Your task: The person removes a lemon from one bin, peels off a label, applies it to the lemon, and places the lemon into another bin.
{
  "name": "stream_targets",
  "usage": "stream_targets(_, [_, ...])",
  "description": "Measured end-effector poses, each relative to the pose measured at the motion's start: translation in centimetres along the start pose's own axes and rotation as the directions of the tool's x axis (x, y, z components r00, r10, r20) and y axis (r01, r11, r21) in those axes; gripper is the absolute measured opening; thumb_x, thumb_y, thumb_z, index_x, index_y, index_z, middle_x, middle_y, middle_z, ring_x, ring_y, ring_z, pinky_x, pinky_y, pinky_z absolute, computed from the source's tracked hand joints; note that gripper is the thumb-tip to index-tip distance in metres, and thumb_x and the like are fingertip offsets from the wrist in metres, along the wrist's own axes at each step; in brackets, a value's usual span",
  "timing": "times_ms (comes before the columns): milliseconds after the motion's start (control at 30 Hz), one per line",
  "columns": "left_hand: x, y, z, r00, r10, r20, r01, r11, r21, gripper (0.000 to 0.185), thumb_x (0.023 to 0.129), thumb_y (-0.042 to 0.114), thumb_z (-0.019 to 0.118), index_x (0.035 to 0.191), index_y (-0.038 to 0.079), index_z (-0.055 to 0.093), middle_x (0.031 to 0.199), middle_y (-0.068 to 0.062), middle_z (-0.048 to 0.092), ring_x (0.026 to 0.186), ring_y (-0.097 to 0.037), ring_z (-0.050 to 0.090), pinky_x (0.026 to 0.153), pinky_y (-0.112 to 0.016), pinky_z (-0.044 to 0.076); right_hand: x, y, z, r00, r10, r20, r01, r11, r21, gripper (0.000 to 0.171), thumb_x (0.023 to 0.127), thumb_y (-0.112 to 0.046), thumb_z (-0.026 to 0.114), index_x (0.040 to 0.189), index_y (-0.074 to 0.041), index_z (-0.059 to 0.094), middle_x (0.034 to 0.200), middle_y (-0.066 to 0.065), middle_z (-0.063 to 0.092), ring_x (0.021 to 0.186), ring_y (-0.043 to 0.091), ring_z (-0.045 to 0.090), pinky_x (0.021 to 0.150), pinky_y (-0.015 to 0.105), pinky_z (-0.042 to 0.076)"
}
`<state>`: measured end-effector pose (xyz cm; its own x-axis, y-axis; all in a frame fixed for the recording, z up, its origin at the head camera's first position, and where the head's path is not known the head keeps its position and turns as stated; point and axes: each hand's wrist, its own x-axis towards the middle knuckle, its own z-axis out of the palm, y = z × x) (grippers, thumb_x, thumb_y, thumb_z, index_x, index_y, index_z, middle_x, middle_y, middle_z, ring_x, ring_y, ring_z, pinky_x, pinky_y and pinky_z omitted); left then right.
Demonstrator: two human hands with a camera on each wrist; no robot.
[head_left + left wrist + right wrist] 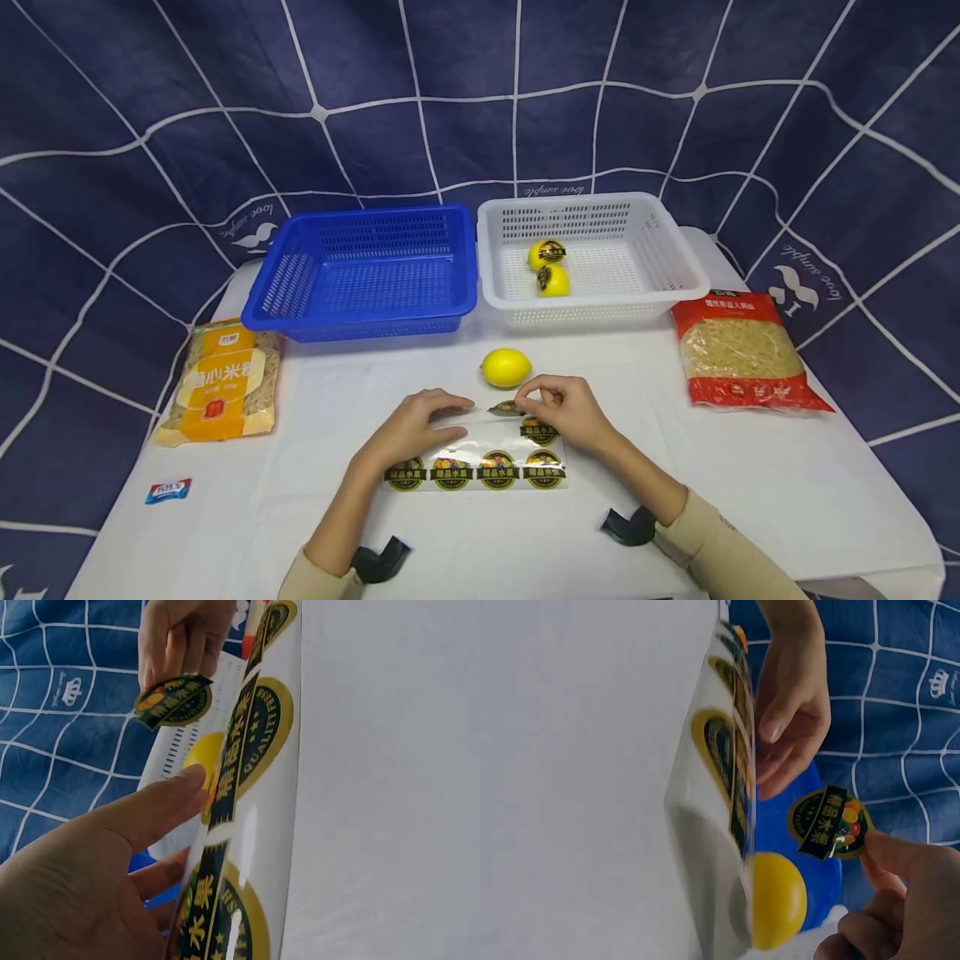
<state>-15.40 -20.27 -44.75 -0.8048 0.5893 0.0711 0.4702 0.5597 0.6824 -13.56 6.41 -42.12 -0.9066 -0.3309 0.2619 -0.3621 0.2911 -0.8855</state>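
One sticker (830,823) pinched by right fingers | wrist-only: label face | left hand (411,431) flat on sheet (480,467)

A table (787,492) under white cloth – behind and around it hangs a navy drape (150,108) with white web lines

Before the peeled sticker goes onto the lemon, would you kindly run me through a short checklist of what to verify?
1. Sticker fully off the sheet: ok, it hangs free from the right hand.
2. Sticker flat, not folded: cannot tell.
3. Left hand steadying the sticker sheet: ok.
4. Bare lemon within reach: ok, just beyond the hands.
5. White basket has room: ok, only two labelled lemons inside.
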Motion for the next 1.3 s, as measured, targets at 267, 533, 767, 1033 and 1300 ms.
stream_targets(267, [0.7,1.0,-1.2,0.989,-0.035,-0.144,0.05,0.994,0.101,0.046,0.082,0.032,0.07,0.125,0.023,0.057,0.119,0.003,0.057,0.113,-0.019,0.05,0.098,-0.041,0.04,1.1,1.7,-2.0,0.991,0.026,-0.134,-0.036,0.996,-0.075,0.007,0.082,-0.018,0.071,0.087,-0.012,0.071,0.045,0.0,0.028,0.042,0.005,0.02,0.039,0.023,0.02])
stream_targets(533, [4.2,1.7,-1.1,0.979,-0.013,-0.205,0.031,0.996,0.084,0.078,0.075,0.034,0.076,0.141,0.018,0.036,0.135,-0.006,0.044,0.122,-0.024,0.043,0.101,-0.044,0.037,3.0,1.6,-4.8,0.981,0.104,-0.164,-0.123,0.986,-0.109,0.017,0.083,-0.029,0.07,0.087,-0.013,0.071,0.045,-0.002,0.026,0.041,0.01,0.018,0.037,0.025,0.013])
stream_targets(767, [7.1,0.3,0.9,0.976,0.041,-0.213,-0.064,0.993,-0.099,0.088,0.069,0.03,0.082,0.142,0.017,0.035,0.139,-0.005,0.041,0.124,-0.021,0.04,0.101,-0.036,0.038,4.7,0.8,-5.3,0.992,0.122,-0.035,-0.125,0.989,-0.076,0.014,0.083,-0.022,0.07,0.089,-0.01,0.071,0.046,-0.002,0.024,0.043,0.011,0.019,0.04,0.027,0.018])
stream_targets(1033, [7.9,-0.8,3.1,0.982,0.042,-0.183,-0.069,0.987,-0.147,0.072,0.072,0.031,0.08,0.135,0.019,0.046,0.132,0.0,0.051,0.119,-0.017,0.047,0.101,-0.032,0.038,5.8,1.8,-3.9,0.981,0.166,0.102,-0.161,0.985,-0.054,0.012,0.084,-0.025,0.069,0.087,-0.013,0.07,0.047,-0.003,0.024,0.042,0.011,0.02,0.04,0.023,0.02])
stream_targets(1300, [8.2,-1.0,3.6,0.975,0.071,-0.212,-0.104,0.984,-0.144,0.06,0.071,0.029,0.081,0.124,0.017,0.056,0.121,0.003,0.058,0.109,-0.011,0.053,0.093,-0.026,0.044,6.5,2.7,-3.0,0.974,0.17,0.148,-0.161,0.984,-0.072,0.004,0.083,-0.016,0.068,0.084,-0.013,0.071,0.047,-0.004,0.026,0.042,0.009,0.02,0.039,0.02,0.017])
